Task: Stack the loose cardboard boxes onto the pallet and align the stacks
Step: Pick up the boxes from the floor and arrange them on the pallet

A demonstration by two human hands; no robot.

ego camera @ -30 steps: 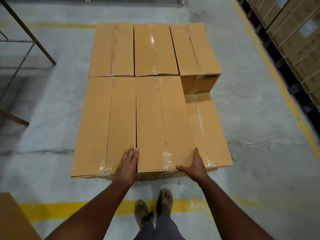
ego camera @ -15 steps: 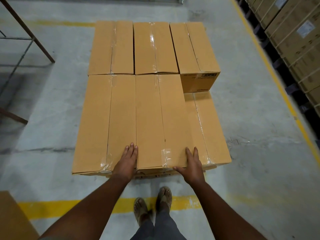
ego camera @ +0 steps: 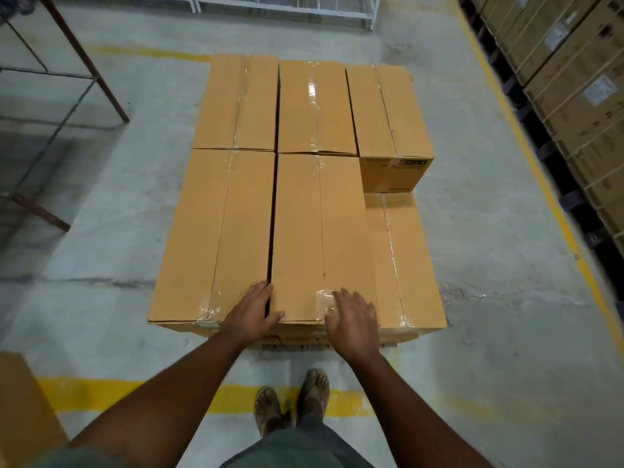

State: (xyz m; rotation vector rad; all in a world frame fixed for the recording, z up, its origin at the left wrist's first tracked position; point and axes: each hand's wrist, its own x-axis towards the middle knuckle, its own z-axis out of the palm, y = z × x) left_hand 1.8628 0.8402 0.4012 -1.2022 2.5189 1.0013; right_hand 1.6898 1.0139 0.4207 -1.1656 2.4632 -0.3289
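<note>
Brown taped cardboard boxes stand stacked on a low pallet (ego camera: 297,342) in front of me. The near middle box (ego camera: 314,231) lies on the top layer, beside the near left box (ego camera: 209,231). The near right box (ego camera: 408,265) sits one layer lower. Three more boxes fill the far row (ego camera: 314,106). My left hand (ego camera: 253,310) rests flat on the near end of the middle box, over the gap to the left box. My right hand (ego camera: 351,319) lies with straight fingers on the taped near right corner of the same box.
A loose cardboard box (ego camera: 23,410) stands at the lower left. Strapped cartons (ego camera: 574,89) line the right wall behind a yellow floor line. A metal frame (ego camera: 67,96) stands at the left, a white rack (ego camera: 287,5) at the back. My feet are just behind the pallet.
My right hand has come off the middle box's right side edge and now lies on top of its near corner. The camera has tilted, showing more floor beyond.
</note>
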